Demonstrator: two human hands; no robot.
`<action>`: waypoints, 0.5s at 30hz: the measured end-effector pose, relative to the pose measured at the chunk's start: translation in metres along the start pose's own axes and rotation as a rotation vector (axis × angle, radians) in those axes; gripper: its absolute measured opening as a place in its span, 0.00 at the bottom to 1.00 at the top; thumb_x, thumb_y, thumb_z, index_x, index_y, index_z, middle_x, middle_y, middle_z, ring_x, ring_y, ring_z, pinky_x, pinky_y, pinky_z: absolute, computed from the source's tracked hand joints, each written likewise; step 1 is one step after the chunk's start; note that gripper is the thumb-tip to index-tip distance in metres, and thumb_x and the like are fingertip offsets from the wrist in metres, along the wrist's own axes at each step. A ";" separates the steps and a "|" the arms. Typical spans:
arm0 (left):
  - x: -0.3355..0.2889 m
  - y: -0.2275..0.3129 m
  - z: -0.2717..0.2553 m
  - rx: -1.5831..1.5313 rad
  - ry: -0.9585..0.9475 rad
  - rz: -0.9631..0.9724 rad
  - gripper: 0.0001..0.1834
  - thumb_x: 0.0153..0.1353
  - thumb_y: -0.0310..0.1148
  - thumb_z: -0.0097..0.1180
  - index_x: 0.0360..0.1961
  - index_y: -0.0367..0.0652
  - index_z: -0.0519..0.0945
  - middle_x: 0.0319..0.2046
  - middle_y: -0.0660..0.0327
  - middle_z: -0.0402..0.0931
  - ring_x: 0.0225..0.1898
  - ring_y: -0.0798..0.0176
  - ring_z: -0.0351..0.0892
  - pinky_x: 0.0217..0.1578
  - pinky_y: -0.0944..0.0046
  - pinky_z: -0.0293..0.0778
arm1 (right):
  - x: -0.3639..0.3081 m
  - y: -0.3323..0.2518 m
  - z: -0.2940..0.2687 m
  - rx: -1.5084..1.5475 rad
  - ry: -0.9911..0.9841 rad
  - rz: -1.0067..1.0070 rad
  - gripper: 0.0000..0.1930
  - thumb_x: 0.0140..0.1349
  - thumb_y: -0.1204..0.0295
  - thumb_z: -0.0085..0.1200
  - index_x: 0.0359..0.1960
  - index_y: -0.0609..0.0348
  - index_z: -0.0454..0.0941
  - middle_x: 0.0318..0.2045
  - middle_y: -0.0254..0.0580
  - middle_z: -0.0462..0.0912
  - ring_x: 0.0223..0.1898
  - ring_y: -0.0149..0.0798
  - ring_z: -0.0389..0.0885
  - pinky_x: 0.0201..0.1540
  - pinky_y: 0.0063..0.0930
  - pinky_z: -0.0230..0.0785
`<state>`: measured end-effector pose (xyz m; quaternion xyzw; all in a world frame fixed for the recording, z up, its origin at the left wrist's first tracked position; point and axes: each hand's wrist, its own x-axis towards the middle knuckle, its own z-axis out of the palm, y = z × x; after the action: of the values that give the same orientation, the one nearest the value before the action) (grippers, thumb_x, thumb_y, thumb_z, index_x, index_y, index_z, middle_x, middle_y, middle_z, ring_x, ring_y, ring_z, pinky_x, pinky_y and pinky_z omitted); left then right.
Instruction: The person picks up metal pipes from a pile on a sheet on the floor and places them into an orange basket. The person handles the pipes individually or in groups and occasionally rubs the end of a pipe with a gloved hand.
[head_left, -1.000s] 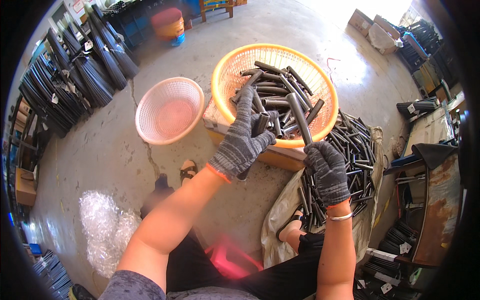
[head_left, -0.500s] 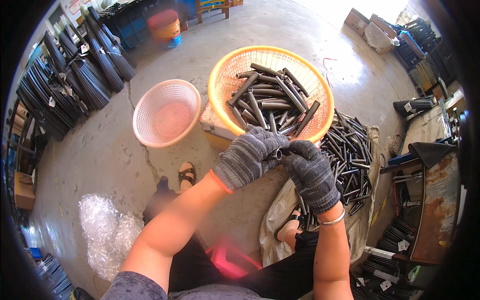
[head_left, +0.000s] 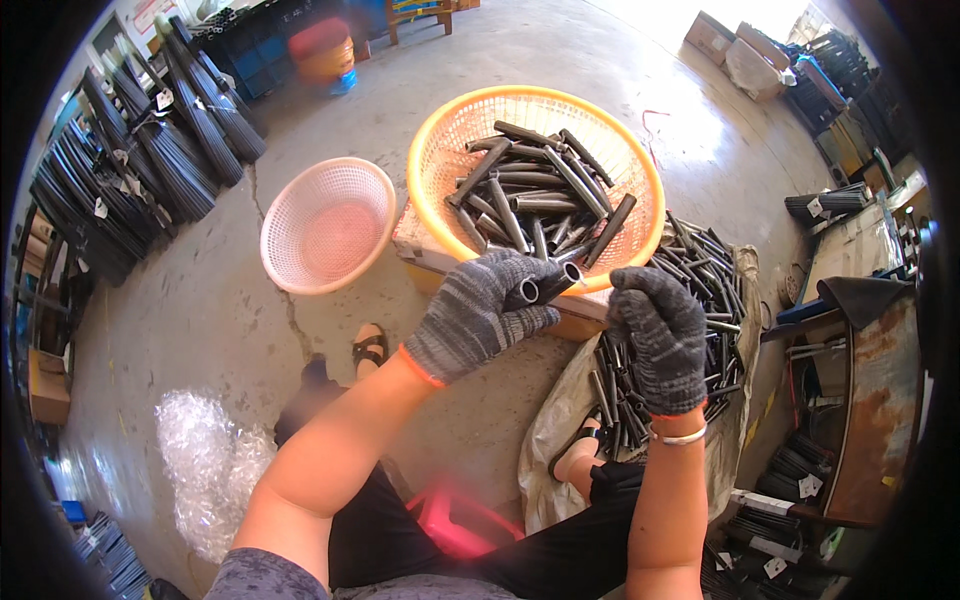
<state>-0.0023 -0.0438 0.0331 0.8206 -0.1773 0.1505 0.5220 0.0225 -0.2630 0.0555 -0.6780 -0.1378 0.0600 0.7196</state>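
Note:
My left hand (head_left: pixel 475 308), in a striped dark grey knit glove, grips two short black tubes (head_left: pixel 553 284) side by side, their open ends showing. My right hand (head_left: pixel 660 335), gloved alike and with a bangle at its wrist, is curled, thumb and fingertips pressed together, just right of the tubes and apart from them. Whether anything small sits in its pinch is hidden. Just beyond both hands stands an orange plastic basket (head_left: pixel 535 92), partly filled with similar black tubes (head_left: pixel 530 185).
A carton (head_left: pixel 425 250) supports the basket. To its left stands a pink basket (head_left: pixel 330 225). Many loose tubes (head_left: pixel 725 290) lie on a beige sack (head_left: pixel 550 440) at the right. Clear plastic wrap (head_left: pixel 205 460) lies lower left; bundled rods (head_left: pixel 130 150) stand far left.
My right hand has parted from the left and moved right. The left hand has shifted slightly left, and the tubes in it now show more fully.

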 end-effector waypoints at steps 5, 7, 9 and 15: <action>-0.003 -0.003 0.004 -0.079 -0.011 -0.051 0.21 0.46 0.28 0.71 0.44 0.40 0.80 0.36 0.57 0.78 0.38 0.60 0.77 0.42 0.62 0.74 | -0.003 0.003 0.012 -0.045 0.013 -0.014 0.14 0.58 0.85 0.54 0.46 0.65 0.77 0.30 0.36 0.80 0.29 0.30 0.78 0.34 0.23 0.74; -0.002 -0.001 0.005 -0.092 0.008 -0.041 0.21 0.46 0.28 0.71 0.43 0.40 0.80 0.36 0.57 0.78 0.38 0.60 0.76 0.42 0.62 0.74 | -0.008 0.000 0.014 -0.021 0.031 0.022 0.13 0.55 0.86 0.56 0.43 0.64 0.78 0.32 0.35 0.82 0.33 0.28 0.79 0.39 0.21 0.73; -0.002 -0.002 0.007 -0.067 0.018 -0.029 0.22 0.43 0.27 0.71 0.42 0.41 0.80 0.35 0.56 0.75 0.38 0.57 0.75 0.41 0.60 0.73 | -0.010 0.003 0.011 0.010 0.019 -0.017 0.12 0.54 0.88 0.56 0.41 0.66 0.77 0.35 0.39 0.81 0.34 0.32 0.81 0.40 0.23 0.75; -0.003 -0.004 0.013 0.123 -0.069 0.077 0.21 0.44 0.31 0.71 0.41 0.42 0.80 0.32 0.57 0.75 0.34 0.55 0.74 0.38 0.59 0.72 | -0.006 0.008 0.015 -0.183 -0.053 -0.146 0.12 0.53 0.90 0.55 0.38 0.66 0.77 0.42 0.43 0.81 0.38 0.32 0.81 0.45 0.25 0.74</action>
<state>-0.0027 -0.0534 0.0234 0.8482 -0.2173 0.1528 0.4582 0.0131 -0.2498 0.0479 -0.7271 -0.2107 0.0122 0.6533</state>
